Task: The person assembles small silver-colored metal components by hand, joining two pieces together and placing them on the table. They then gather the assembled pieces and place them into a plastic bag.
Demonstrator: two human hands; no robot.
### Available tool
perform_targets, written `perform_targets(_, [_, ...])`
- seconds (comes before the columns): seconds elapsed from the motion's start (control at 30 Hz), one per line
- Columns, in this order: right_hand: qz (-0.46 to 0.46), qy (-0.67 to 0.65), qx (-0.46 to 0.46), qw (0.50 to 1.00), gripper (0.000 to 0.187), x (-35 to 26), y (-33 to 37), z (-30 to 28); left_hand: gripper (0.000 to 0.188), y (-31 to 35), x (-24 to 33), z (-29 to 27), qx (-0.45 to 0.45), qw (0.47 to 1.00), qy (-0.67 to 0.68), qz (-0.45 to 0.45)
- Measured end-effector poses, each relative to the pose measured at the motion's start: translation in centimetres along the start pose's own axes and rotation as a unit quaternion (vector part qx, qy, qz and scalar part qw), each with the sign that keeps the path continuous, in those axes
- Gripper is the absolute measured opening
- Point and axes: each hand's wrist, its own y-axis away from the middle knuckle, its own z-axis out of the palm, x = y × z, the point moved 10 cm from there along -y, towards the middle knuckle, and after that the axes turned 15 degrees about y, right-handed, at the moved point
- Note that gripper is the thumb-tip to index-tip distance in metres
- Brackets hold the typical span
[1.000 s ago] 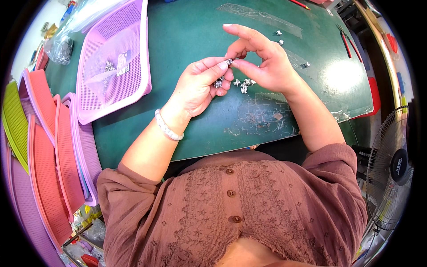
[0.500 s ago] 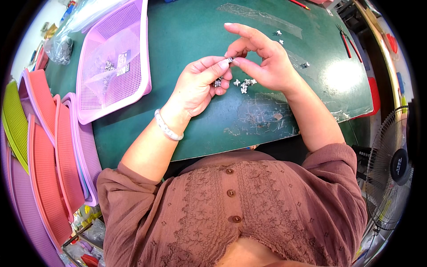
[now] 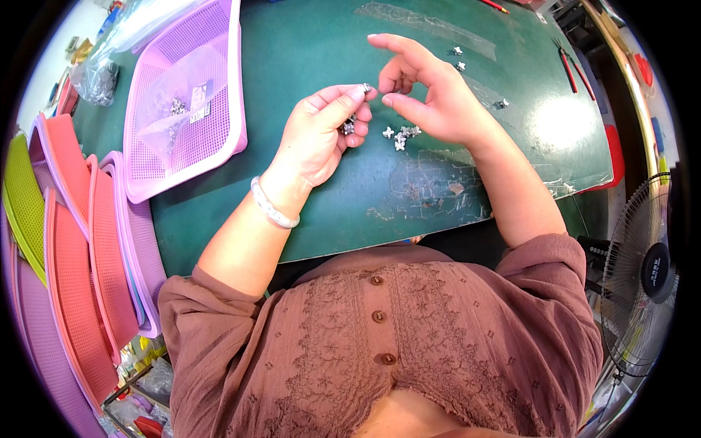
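My left hand (image 3: 314, 131) pinches a small silver metal piece (image 3: 366, 88) between thumb and forefinger. More of these silver pieces (image 3: 348, 127) are tucked in its curled lower fingers. Just to the right is my right hand (image 3: 438, 95), with thumb and forefinger spread apart and its other fingers bent; nothing shows in it. Below the gap between the hands, several cross-shaped silver pieces (image 3: 400, 137) lie in a loose group on the green tabletop (image 3: 321, 226). Farther off, beyond my right hand, lie single pieces (image 3: 458, 51), one of them (image 3: 502, 104) to its right.
A pink mesh basket (image 3: 133, 175) at the left holds a clear bag (image 3: 157, 109) of small metal parts. Stacked baskets (image 3: 73, 292) crowd the lower left. Red-handled pliers (image 3: 567, 73) lie far right, a fan (image 3: 642, 277) stands right, and clear tape (image 3: 431, 29) sticks to the tabletop.
My hands have come apart: the left has shifted slightly left with the pinched piece. My right thumb and fingers have moved off that piece and opened wider.
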Motion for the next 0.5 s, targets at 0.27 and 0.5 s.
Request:
perform_targets(0.27, [0.016,0.110,-0.177,0.978,0.063,0.8,0.9,3.3,0.020,-0.2,0.5,-0.8,0.018,0.999,0.029,0.016])
perform_targets(0.5, [0.008,0.117,-0.150,0.982,0.062,0.8,0.9,3.1,0.017,-0.2,0.2,-0.4,-0.004,0.999,0.050,0.008])
